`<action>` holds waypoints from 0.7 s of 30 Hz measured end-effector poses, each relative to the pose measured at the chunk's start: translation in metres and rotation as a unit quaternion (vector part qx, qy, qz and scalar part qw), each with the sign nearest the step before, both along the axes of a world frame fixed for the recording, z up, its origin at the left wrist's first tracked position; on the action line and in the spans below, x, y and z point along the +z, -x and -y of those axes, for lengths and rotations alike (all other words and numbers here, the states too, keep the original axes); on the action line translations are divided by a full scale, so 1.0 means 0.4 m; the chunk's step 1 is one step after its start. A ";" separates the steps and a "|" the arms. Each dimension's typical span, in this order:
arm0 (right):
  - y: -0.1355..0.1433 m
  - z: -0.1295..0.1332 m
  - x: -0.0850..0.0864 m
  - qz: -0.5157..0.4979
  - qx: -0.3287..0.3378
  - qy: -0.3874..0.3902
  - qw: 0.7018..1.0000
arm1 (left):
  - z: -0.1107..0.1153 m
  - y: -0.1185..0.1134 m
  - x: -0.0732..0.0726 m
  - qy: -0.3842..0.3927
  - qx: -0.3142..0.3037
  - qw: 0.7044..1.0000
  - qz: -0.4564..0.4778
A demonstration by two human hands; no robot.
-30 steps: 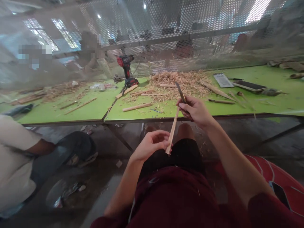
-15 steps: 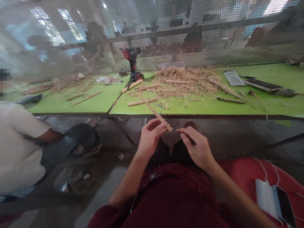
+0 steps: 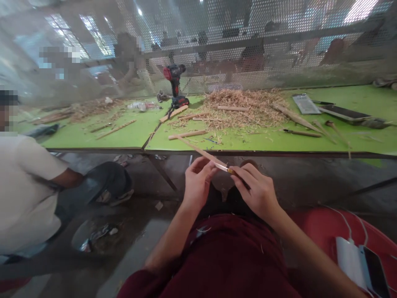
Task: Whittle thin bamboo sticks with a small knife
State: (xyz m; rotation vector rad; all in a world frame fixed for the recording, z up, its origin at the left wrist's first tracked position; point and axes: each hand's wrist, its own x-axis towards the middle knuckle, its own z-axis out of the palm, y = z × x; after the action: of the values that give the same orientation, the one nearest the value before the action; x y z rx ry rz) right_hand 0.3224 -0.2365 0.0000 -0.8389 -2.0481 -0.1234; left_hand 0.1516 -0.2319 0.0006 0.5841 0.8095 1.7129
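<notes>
My left hand (image 3: 198,180) is closed around a thin strip of wood (image 3: 198,150), which slants up and away toward the bench edge. In my right hand (image 3: 256,188) is a carving knife (image 3: 222,167); its handle is mostly hidden by my fingers. The bright blade lies along the near end of the strip, beside my left thumb. Both hands are held in front of the bench, above my lap, close together.
A green bench (image 3: 260,142) carries a heap of wood shavings (image 3: 245,105), a cordless drill (image 3: 175,85), a wooden stick (image 3: 187,135), another knife (image 3: 302,133) and a phone (image 3: 345,112). A person (image 3: 31,186) sits at left. A red stool (image 3: 313,225) with a power bank (image 3: 349,258) stands at right.
The knife blade has turned and now shows bright against the strip; before, it was apart from the strip's end. My right hand has moved slightly closer, and the strip slants lower.
</notes>
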 end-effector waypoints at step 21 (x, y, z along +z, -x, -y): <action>-0.015 -0.010 -0.008 0.015 0.000 0.027 1.000 | -0.007 0.000 -0.017 0.024 -0.031 0.999 0.033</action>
State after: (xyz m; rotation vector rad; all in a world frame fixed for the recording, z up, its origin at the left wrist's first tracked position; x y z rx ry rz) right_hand 0.3286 -0.2324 -0.0032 -0.8755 -2.0871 -0.0805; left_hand 0.1514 -0.2289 -0.0063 0.5131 0.7765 1.6432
